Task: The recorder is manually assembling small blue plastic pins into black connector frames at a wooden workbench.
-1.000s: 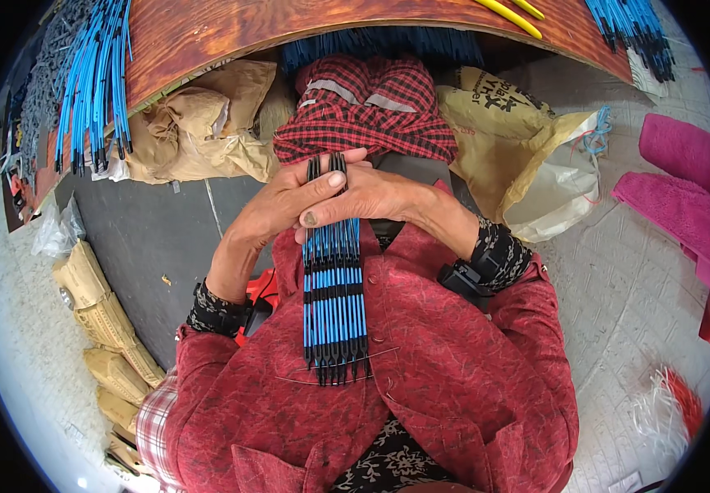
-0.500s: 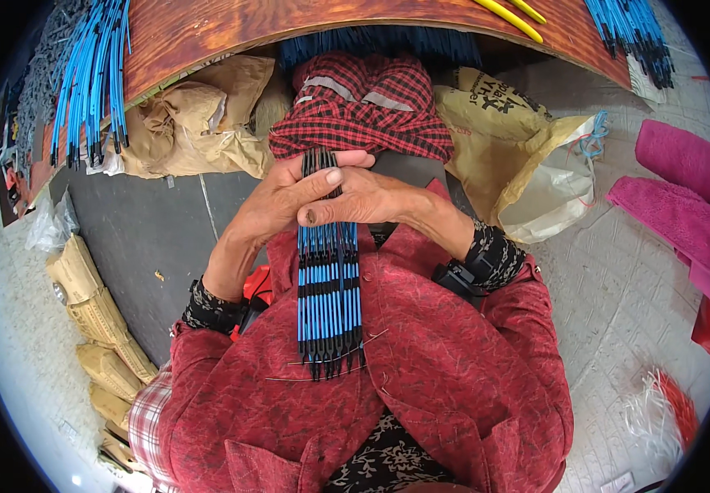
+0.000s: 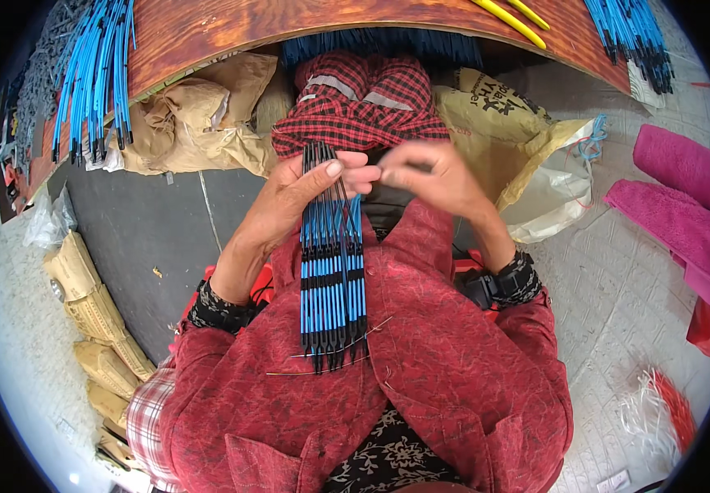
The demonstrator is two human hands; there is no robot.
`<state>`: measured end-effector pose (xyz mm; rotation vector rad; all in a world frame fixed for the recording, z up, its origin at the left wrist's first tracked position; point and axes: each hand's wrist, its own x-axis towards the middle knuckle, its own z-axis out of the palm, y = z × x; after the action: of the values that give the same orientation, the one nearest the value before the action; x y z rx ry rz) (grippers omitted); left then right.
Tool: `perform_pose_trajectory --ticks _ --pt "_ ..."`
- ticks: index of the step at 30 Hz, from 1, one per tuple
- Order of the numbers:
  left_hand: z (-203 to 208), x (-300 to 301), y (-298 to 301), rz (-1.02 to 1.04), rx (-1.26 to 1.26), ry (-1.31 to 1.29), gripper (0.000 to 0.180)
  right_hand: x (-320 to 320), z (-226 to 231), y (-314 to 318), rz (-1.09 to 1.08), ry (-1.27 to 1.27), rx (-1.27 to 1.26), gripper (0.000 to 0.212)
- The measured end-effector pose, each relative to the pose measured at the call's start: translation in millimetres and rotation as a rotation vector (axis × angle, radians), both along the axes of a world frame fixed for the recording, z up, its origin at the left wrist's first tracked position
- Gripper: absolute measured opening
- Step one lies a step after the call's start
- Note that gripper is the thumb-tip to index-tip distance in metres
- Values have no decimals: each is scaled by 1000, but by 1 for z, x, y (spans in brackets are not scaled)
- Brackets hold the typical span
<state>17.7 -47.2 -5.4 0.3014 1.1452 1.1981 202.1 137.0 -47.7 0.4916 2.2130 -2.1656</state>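
A flat bundle of thin blue strips with black ends and black bands (image 3: 332,283) hangs down over my red jacket's front. My left hand (image 3: 293,193) grips its upper end, thumb across the black tips and fingers behind. Thin wires (image 3: 330,356) run crosswise through the lower ends and stick out at both sides. To the right of the bundle, my right hand (image 3: 445,185) is raised with curled fingers, thumb and forefinger close together beside my left fingertips. Motion blurs it, and anything in its pinch is too small to make out.
Ahead is a wooden table (image 3: 207,37) with blue strips (image 3: 96,78) hanging at its left and more strips (image 3: 634,41) at its right. Yellow-handled pliers (image 3: 519,20) lie on top. Below are checked red cloth (image 3: 363,103), paper sacks (image 3: 195,123) and a woven sack (image 3: 535,164).
My right hand has come off the bundle's upper part and moved right, uncovering the strips there. My left hand keeps its grip, and the bundle has barely shifted.
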Motion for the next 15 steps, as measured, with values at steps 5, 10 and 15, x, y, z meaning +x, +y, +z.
perform_pose_trajectory --ticks 5,10,15 --pt "5 1 0 58 -6 -103 42 -47 13 8 -73 344 163 31" --pt "10 0 2 68 -13 -96 41 -70 20 -1 208 321 14 55" --pt "10 -2 -3 92 7 -99 36 -73 28 -3 294 214 -117 69"
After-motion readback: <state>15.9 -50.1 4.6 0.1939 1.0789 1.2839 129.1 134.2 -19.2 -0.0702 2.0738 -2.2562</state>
